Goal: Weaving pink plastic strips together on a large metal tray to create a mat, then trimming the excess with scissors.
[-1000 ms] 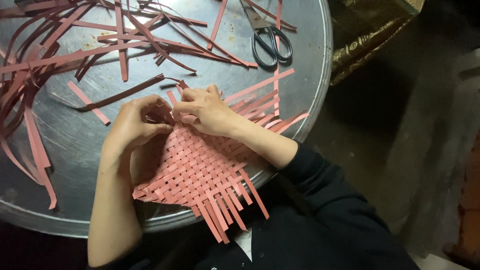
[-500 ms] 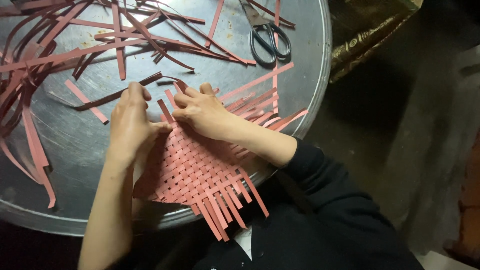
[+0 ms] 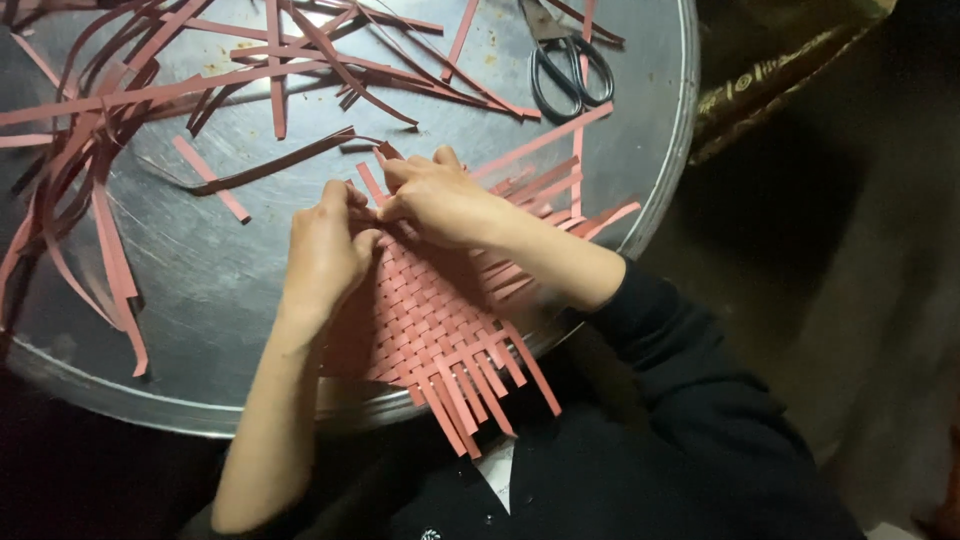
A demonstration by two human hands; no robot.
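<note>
Hands at work on a woven mat (image 3: pixel 440 320) of pink paper strips, seen from above. The mat lies on a large round metal tray (image 3: pixel 230 290), near its front edge, and its loose strip ends stick out past the rim toward the person. The tray serves as the surface and holds everything else too.

The left hand (image 3: pixel 325 250) rests on the mat's upper left corner, fingers curled down and pressing the weave. The right hand (image 3: pixel 435 195) lies just beside it at the mat's top edge, fingers bent and pinching a strip end (image 3: pixel 372 185) between thumb and forefinger. The two hands touch each other. The fingertips of both are tucked under, so the exact grip is hard to make out, and the hands hide the upper part of the mat.

A tangle of loose pink strips (image 3: pixel 150 100) is spread over the far and left parts of the tray, some curling, some cut off by the picture's top and left edges. A single short strip (image 3: pixel 210 178) lies apart, left of the hands. A pair of black-handled scissors (image 3: pixel 565 65) lies at the far right of the tray, its blades cut off at the top edge.

The right arm wears a dark sleeve (image 3: pixel 680 380); the left forearm is bare. Beyond the tray's right rim, the surroundings are dark and hard to make out.
</note>
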